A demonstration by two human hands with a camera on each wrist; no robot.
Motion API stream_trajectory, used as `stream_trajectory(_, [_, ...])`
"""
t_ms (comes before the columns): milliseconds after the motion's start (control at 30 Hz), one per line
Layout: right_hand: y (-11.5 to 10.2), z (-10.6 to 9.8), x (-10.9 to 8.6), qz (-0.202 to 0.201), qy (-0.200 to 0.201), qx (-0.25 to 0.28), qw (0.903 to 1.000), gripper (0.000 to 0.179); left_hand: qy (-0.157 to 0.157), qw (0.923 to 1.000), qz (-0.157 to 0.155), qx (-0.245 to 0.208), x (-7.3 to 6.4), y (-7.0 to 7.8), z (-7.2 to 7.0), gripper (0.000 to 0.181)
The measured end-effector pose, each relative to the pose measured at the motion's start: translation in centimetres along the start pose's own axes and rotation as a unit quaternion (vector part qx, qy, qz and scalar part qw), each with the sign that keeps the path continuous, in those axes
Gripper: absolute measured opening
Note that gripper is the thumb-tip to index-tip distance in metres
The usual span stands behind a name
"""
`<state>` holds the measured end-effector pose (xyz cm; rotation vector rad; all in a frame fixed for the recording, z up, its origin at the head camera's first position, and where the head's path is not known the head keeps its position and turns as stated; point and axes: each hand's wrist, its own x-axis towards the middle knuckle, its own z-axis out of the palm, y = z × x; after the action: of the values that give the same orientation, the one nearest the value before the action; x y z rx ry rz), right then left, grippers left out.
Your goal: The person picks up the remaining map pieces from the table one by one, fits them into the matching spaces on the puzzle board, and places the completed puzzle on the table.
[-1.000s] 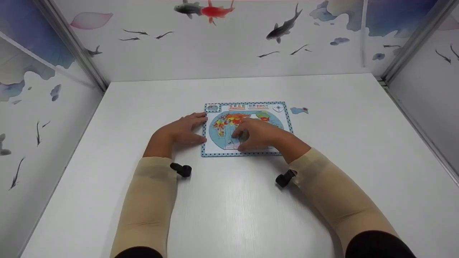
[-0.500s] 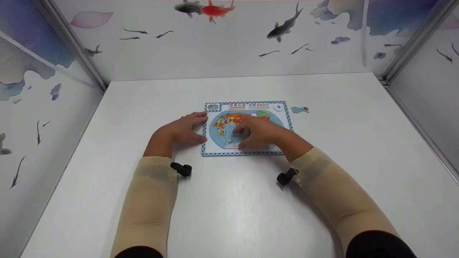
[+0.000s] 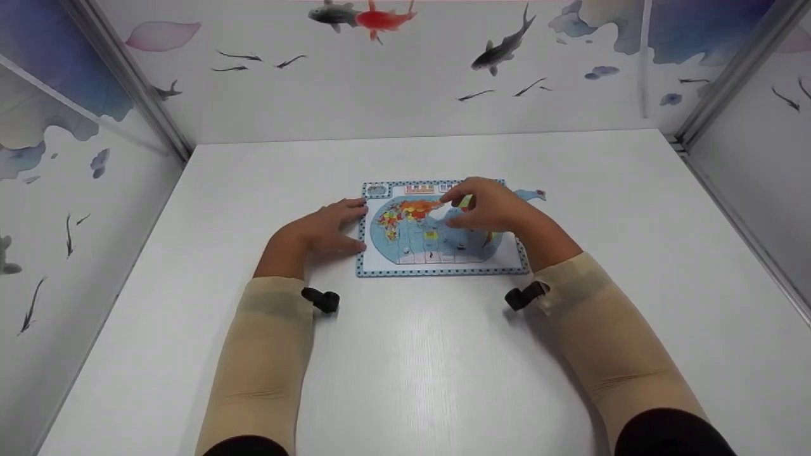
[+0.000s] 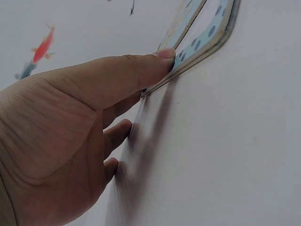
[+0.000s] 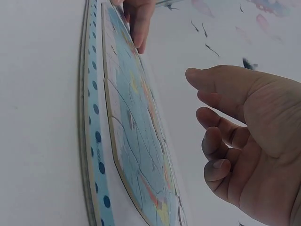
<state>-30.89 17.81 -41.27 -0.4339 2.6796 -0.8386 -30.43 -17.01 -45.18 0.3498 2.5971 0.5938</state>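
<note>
A world map jigsaw puzzle board (image 3: 380,269) with a blue dotted border lies flat on the table. My left hand (image 3: 326,229) rests at its left edge, fingers spread; in the left wrist view the thumb (image 4: 162,55) touches the dotted border. Above the upper right of the map hovers my right hand (image 3: 491,206), its fingers bent loosely with nothing between them, as the right wrist view of that hand (image 5: 254,136) shows. A white gap (image 3: 438,213) shows in the map beside the right fingertips. One loose blue puzzle piece (image 3: 535,194) lies beyond the board's upper right corner, partly hidden.
The white table (image 3: 405,354) reaches to a back wall (image 3: 405,95) printed with fish. Side panels with metal corner posts (image 3: 133,76) stand left and right. Black wrist cameras (image 3: 324,300) sit on both sleeves.
My right hand has lifted off the lower middle of the map and moved up and to the right, uncovering map pieces and the white gap. The left hand has stayed in place.
</note>
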Motion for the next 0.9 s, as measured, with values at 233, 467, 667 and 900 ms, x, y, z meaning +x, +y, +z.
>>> stream_trajectory(233, [1.3, -1.4, 0.1, 0.022, 0.026, 0.015, 0.9993, 0.05, -0.003, 0.9999, 0.009, 0.005, 0.1, -0.2, -0.1, 0.09])
stream_trajectory(467, [3.3, -3.7, -0.3, 0.056, 0.053, 0.033, 0.9965, 0.051, -0.006, 0.9999, 0.01, 0.006, 0.3, -0.2, -0.1, 0.09])
stream_trajectory(667, [5.7, -5.7, -0.6, 0.096, 0.081, 0.052, 0.9907, 0.053, -0.002, 1.0, 0.002, 0.003, 0.3, -0.3, 0.1, 0.089])
stream_trajectory(900, [8.6, -7.1, -1.0, 0.147, 0.113, 0.092, 0.9784, 0.053, -0.003, 1.0, 0.003, 0.006, 0.2, -0.3, 0.0, 0.088])
